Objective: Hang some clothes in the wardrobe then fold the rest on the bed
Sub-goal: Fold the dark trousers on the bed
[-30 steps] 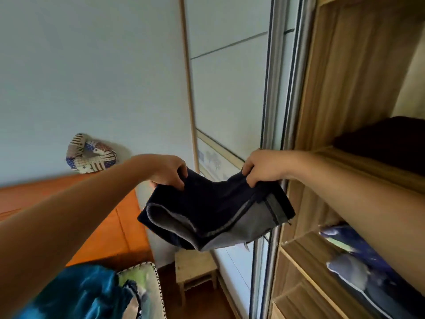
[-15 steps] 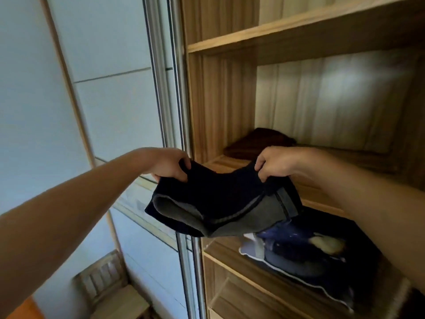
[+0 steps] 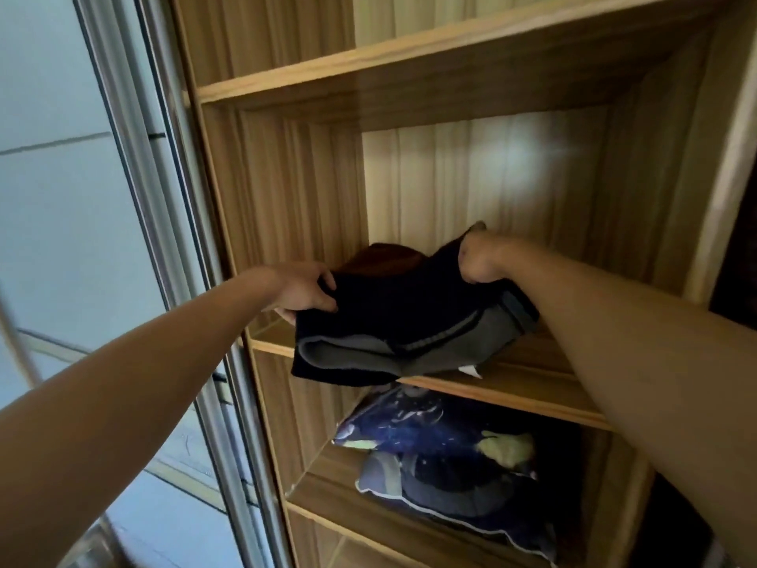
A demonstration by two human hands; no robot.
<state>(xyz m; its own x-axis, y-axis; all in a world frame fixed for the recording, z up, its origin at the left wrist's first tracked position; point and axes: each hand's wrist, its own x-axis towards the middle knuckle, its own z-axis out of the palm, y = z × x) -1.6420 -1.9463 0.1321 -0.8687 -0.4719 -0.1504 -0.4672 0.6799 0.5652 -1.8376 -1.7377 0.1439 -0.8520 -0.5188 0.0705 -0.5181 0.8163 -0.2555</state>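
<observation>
From the head view, I have the folded dark garment [image 3: 409, 330] at the centre of the frame, held at the mouth of the wardrobe [image 3: 286, 190]. It hangs over the front lip of the middle shelf [image 3: 532, 387], and I cannot tell whether its underside touches the board. I judge it light, soft and floppy, a navy outer layer with a grey fleecy lining showing at the folded edges. It will sag and unfold if taken at one point only, so the two upper corners are the right places to hold. My left hand [image 3: 303, 291] is at 9 o'clock of the bundle, fingers [image 3: 323, 299] curled over the top edge and pinching the cloth, with part of the hand under it. My right hand [image 3: 479, 260] is at 1 o'clock, clenched round the far corner with a bunch of cloth in the fist. The bulk of the cloth droops toward 6 o'clock below both grips. A brown garment [image 3: 381, 260] lies on the shelf at 11 o'clock, just behind the bundle. A dark printed cushion [image 3: 442, 453] fills the compartment at 6 o'clock, and the sliding door [image 3: 164, 198] stands at 9 o'clock.
</observation>
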